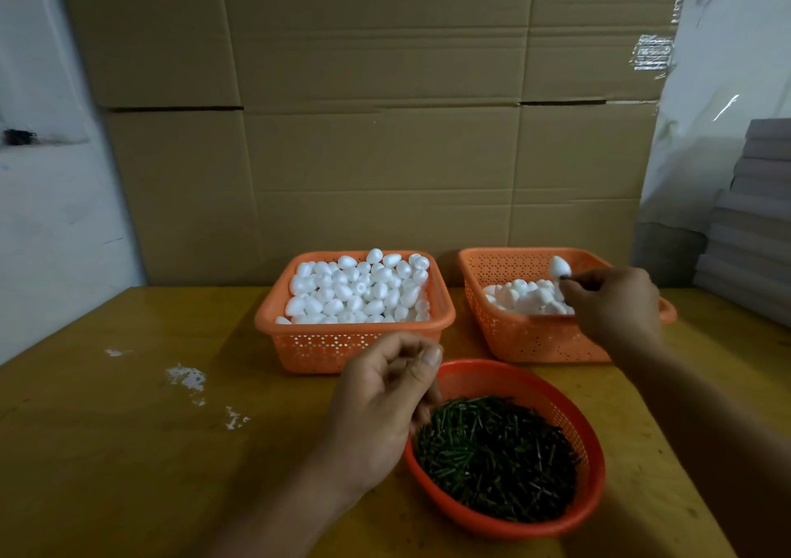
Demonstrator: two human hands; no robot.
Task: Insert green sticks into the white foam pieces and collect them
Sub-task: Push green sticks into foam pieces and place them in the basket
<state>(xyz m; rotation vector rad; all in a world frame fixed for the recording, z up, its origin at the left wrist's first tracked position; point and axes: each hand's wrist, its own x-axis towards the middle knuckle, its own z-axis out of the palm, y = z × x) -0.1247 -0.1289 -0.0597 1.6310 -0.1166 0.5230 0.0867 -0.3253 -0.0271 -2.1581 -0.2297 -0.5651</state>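
My right hand [616, 305] hovers over the right orange basket [535, 339] and pinches a short green stick with a white foam piece [559, 266] stuck on its tip. That basket holds a low heap of foam pieces [526, 296]. The left orange basket [325, 348] is heaped with plain white foam pieces [359, 290]. A round red basket [590, 493] in front is filled with green sticks [496, 455]. My left hand [381, 403] hangs over its left rim with its fingers curled; dark stick ends seem to show between them.
The baskets stand on a yellow wooden table [128, 450] with white foam crumbs [188, 378] on its left part. A cardboard wall [376, 129] rises right behind the baskets. Grey stacked boards [753, 223] stand at the right edge.
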